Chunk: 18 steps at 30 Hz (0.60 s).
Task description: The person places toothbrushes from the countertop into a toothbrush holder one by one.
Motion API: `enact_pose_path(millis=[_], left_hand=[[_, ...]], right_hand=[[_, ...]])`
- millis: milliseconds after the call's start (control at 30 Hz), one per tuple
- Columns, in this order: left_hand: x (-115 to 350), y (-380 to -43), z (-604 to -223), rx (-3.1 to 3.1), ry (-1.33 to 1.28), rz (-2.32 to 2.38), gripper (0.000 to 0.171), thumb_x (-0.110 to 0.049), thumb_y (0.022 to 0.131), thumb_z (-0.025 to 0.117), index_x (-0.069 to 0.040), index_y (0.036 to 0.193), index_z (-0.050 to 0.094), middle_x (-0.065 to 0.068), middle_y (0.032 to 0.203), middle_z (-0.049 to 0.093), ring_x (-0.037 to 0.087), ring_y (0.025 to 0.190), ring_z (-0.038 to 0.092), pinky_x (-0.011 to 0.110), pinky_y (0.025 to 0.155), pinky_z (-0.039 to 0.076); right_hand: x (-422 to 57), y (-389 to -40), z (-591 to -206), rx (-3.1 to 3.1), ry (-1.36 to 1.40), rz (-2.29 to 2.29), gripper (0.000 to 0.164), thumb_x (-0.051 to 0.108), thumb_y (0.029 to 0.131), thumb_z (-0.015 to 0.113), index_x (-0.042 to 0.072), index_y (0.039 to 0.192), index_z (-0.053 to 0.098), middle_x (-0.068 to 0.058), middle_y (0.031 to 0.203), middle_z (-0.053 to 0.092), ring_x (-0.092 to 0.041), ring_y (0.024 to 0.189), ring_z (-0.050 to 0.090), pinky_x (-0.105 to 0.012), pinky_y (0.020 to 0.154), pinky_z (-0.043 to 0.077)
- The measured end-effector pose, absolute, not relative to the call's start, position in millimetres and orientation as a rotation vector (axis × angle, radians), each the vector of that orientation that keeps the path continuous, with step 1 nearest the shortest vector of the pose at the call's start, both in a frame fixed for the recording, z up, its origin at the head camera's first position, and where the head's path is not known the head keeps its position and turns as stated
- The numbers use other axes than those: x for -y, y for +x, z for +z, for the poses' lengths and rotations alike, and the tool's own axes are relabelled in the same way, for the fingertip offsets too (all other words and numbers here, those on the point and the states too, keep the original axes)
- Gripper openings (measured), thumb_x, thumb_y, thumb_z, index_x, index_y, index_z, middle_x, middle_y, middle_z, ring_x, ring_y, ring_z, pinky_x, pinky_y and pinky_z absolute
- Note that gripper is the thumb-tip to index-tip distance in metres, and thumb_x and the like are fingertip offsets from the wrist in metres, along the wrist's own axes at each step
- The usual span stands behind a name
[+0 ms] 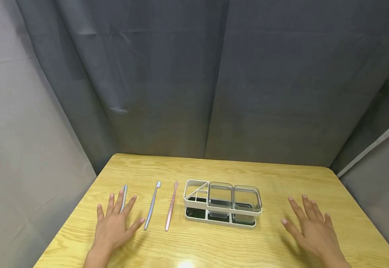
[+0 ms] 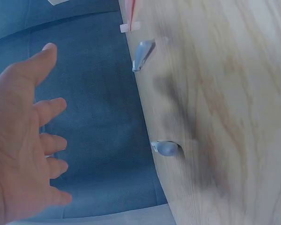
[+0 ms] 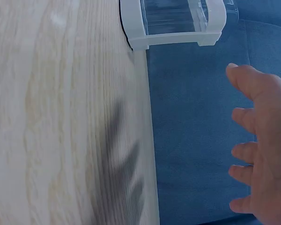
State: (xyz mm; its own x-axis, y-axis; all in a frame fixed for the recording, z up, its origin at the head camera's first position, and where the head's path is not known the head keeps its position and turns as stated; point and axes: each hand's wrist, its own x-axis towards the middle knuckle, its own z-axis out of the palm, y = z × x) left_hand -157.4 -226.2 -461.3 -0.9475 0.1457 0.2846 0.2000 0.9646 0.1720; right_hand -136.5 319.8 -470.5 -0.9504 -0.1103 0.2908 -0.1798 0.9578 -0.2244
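My left hand point(image 1: 114, 227), fingers spread and holding nothing, hovers over the left part of the table. Partly hidden behind its fingers lies a blue toothbrush point(image 1: 125, 197). Just right of that hand is a second blue toothbrush point(image 1: 151, 206), then a pink toothbrush point(image 1: 171, 208), both with heads toward the back. A white toothbrush holder point(image 1: 221, 224) stands near the middle, with two clear cups point(image 1: 220, 193) in its right slots and a divided section at its left. To the right of the holder, my right hand point(image 1: 313, 232) hovers with spread fingers, also holding nothing.
The wooden table point(image 1: 281, 178) has rounded back corners. Behind it hangs a dark grey curtain point(image 1: 161, 93), and a lighter grey curtain point(image 1: 30, 149) hangs at the left. Hand shadows fall on the tabletop.
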Motion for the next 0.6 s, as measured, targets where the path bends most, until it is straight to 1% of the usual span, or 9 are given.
enact_pose_path(millis=[100, 167, 233, 333, 433, 600], left_hand=[[226.0, -158.2, -460.9, 2.83, -0.262, -0.292, 0.072, -0.062, 0.083, 0.054, -0.018, 0.139, 0.045, 0.024, 0.147, 0.022, 0.044, 0.134, 0.012, 0.071, 0.097, 0.008], [226.2, -158.7, -460.6, 2.822, -0.264, -0.292, 0.072, -0.061, 0.083, 0.056, -0.017, 0.138, 0.046, 0.024, 0.147, 0.022, 0.045, 0.133, 0.015, 0.07, 0.097, 0.011], [226.6, -159.0, -460.9, 2.816, -0.264, -0.294, 0.072, -0.06, 0.082, 0.057, -0.016, 0.138, 0.047, 0.024, 0.147, 0.023, 0.046, 0.133, 0.017, 0.07, 0.097, 0.014], [226.9, -159.6, -462.2, 2.801, -0.272, -0.297, 0.071, -0.059, 0.083, 0.058, -0.013, 0.136, 0.049, 0.025, 0.145, 0.026, 0.046, 0.131, 0.022, 0.07, 0.096, 0.018], [226.6, -160.8, -463.2, 2.786, -0.28, -0.309, 0.069, -0.057, 0.083, 0.059, -0.012, 0.134, 0.05, 0.026, 0.143, 0.029, 0.047, 0.128, 0.027, 0.07, 0.094, 0.022], [227.2, -164.6, -462.6, 2.767, -0.292, -0.357, 0.067, -0.054, 0.082, 0.063, -0.011, 0.132, 0.052, 0.027, 0.14, 0.033, 0.048, 0.123, 0.034, 0.069, 0.092, 0.026]], right_hand=[[-318.7, -136.6, -470.5, 2.799, 0.234, 0.407, 0.074, 0.045, 0.091, 0.054, 0.013, 0.149, 0.022, -0.032, 0.146, 0.014, -0.05, 0.131, 0.012, -0.076, 0.088, 0.014], [-317.1, -137.1, -470.4, 2.781, 0.245, 0.448, 0.076, 0.045, 0.089, 0.058, 0.012, 0.148, 0.024, -0.032, 0.145, 0.017, -0.052, 0.128, 0.019, -0.075, 0.087, 0.019], [-315.2, -137.4, -470.6, 2.764, 0.253, 0.483, 0.078, 0.044, 0.087, 0.062, 0.011, 0.147, 0.027, -0.033, 0.144, 0.02, -0.056, 0.123, 0.026, -0.074, 0.085, 0.024], [-313.5, -137.6, -471.5, 2.744, 0.254, 0.513, 0.079, 0.042, 0.084, 0.066, 0.009, 0.146, 0.029, -0.034, 0.142, 0.024, -0.061, 0.113, 0.034, -0.074, 0.078, 0.03], [-312.3, -137.3, -472.4, 2.738, 0.244, 0.576, 0.08, 0.04, 0.084, 0.067, 0.009, 0.146, 0.029, -0.034, 0.141, 0.025, -0.064, 0.109, 0.036, -0.076, 0.074, 0.031], [-308.6, -137.1, -471.4, 2.741, 0.234, 0.693, 0.08, 0.039, 0.084, 0.068, 0.012, 0.147, 0.027, -0.03, 0.144, 0.023, -0.062, 0.111, 0.034, -0.076, 0.074, 0.03]])
